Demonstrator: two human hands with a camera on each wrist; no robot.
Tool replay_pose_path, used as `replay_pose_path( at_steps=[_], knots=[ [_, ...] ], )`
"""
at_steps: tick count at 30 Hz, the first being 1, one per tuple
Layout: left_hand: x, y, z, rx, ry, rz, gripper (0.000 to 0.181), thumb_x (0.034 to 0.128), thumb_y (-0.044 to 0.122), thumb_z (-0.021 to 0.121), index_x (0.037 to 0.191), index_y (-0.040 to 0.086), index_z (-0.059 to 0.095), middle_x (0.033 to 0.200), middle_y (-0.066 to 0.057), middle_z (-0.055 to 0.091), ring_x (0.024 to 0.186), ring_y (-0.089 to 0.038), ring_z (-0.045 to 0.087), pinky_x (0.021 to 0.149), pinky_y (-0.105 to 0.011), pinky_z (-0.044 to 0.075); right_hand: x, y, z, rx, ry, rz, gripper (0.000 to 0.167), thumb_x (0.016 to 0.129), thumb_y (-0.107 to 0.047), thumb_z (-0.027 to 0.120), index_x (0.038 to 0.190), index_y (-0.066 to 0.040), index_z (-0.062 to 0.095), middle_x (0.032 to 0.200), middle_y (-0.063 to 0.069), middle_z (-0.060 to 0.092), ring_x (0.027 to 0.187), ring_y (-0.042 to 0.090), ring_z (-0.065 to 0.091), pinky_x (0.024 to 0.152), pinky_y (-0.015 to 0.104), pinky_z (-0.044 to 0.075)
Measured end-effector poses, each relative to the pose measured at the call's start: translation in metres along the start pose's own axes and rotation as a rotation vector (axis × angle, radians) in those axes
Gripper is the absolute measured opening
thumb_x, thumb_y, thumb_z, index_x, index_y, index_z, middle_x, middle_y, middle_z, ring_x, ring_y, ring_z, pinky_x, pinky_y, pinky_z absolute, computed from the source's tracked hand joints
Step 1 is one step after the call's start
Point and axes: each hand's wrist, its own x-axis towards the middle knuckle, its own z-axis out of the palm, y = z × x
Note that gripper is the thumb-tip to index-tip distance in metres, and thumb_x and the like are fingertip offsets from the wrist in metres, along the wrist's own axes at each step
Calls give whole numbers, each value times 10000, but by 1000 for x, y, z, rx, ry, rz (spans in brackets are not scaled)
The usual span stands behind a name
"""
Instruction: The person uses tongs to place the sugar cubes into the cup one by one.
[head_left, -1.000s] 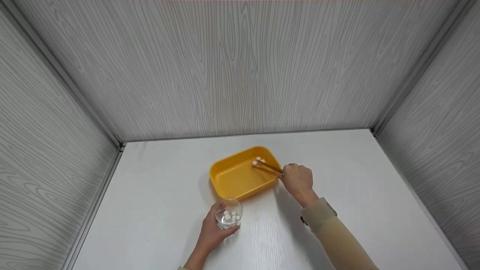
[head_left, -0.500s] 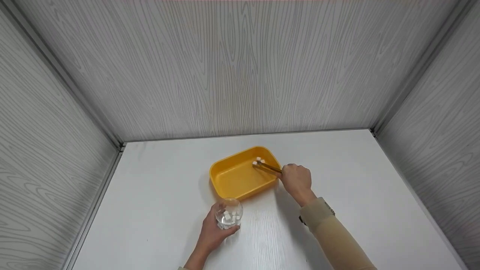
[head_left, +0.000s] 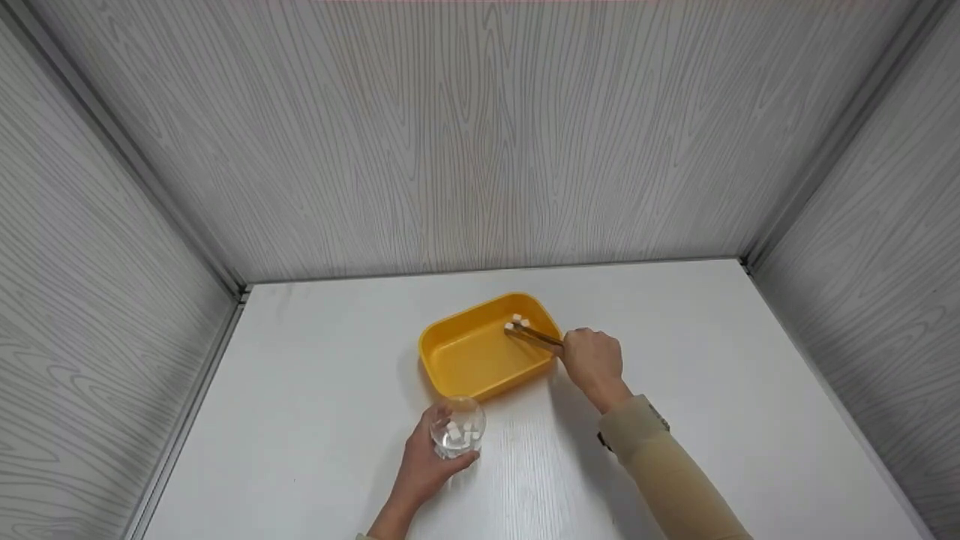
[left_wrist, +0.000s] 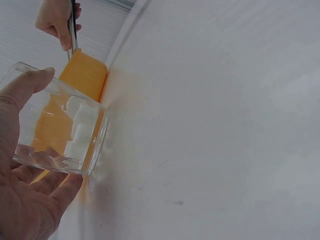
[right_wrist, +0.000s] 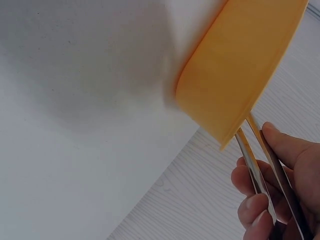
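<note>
My left hand point(head_left: 429, 461) grips a clear glass point(head_left: 459, 442) from its left side, thumb and fingers around the wall. Several white cubes lie in the bottom of the glass. Just beyond it stands a yellow tray point(head_left: 472, 365), with a few white cubes point(head_left: 517, 318) in its far right corner. Metal tongs point(right_wrist: 272, 170) are pinched between the thumb and curled fingers of my right hand point(head_left: 594, 364), which is over the tray's right rim. In the head view the tong tips are at the cubes; whether they clasp one is too small to tell.
A white tabletop point(head_left: 322, 390) carries everything. Grey wood-grain panels rise at the back point(head_left: 480, 150) and on both sides. The tray's raised wall point(right_wrist: 230, 65) stands between the right hand and the cubes.
The tongs' arms have come closer together around the cubes, and my right hand has shifted very slightly left. The left hand, glass and tray have stayed put.
</note>
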Motion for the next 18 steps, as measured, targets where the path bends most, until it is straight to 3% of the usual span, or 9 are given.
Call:
replay_pose_path(
  at_steps=[7, 13, 18],
  knots=[
    [0, 0, 0, -3, -2, 5, 981, 667, 315, 903, 1436, 26, 367, 1392, -175, 513, 1304, -347, 467, 1127, -484, 339, -2, 2, -2, 18, -12, 5, 355, 846, -373, 762, 794, -22, 752, 609, 81, 603, 437, 192, 509, 366, 365, 467],
    [-1, 0, -1, -12, 1, 4, 984, 668, 319, 903, 1437, 21, 367, 1389, -173, 518, 1305, -343, 465, 1126, -488, 340, -4, 4, -8, 57, -34, 29, 378, 862, -395, 738, 705, -53, 706, 537, 24, 504, 425, 149, 398, 347, 318, 379],
    [-1, -1, 0, 0, 1, -1, 1002, 669, 327, 900, 1448, 11, 355, 1400, -177, 509, 1312, -348, 457, 1128, -492, 334, -7, 5, -10, 55, -42, 36, 363, 868, -401, 729, 738, -62, 735, 564, 33, 544, 425, 157, 435, 359, 340, 422]
  ],
)
